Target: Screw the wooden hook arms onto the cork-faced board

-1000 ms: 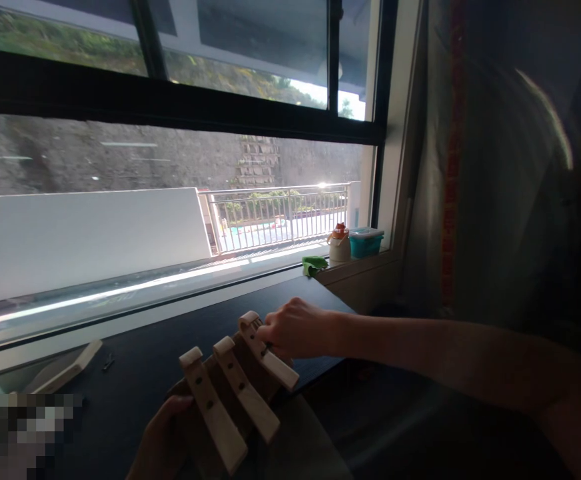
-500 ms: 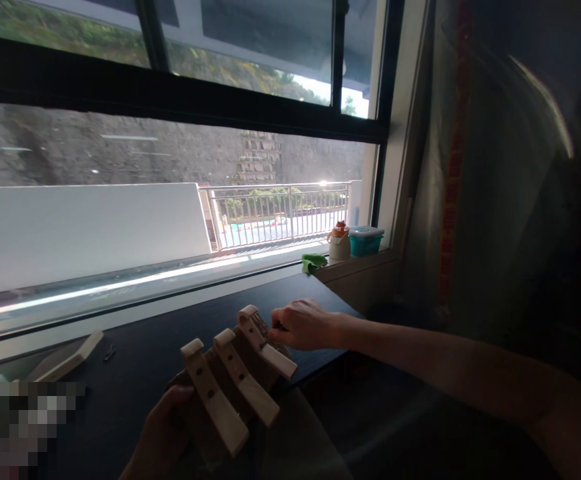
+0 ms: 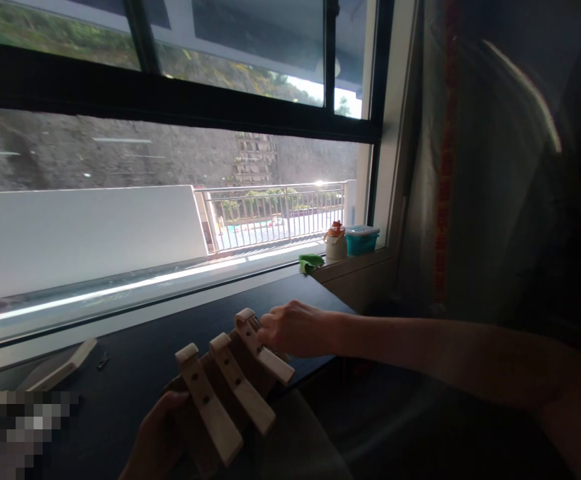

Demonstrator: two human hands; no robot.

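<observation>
A wooden assembly [image 3: 230,383] of three pale slats fixed across a darker board rests tilted on the dark table [image 3: 135,373]. My left hand [image 3: 158,440] grips its near lower end, fingers curled round the edge. At the far slat's top end sits my right hand [image 3: 290,328]. Its fingers are closed in a pinch against the wood. What they hold is too small and dark to name.
A loose pale wooden slat [image 3: 63,365] and a small screw [image 3: 103,362] lie at the table's left. On the window sill at the right stand a green cloth [image 3: 310,263], a small white jar [image 3: 335,243] and a teal box [image 3: 362,240]. A curtain hangs right.
My right hand lifted off to the right half a second ago and is now back against the far slat's top. The left hand keeps its hold.
</observation>
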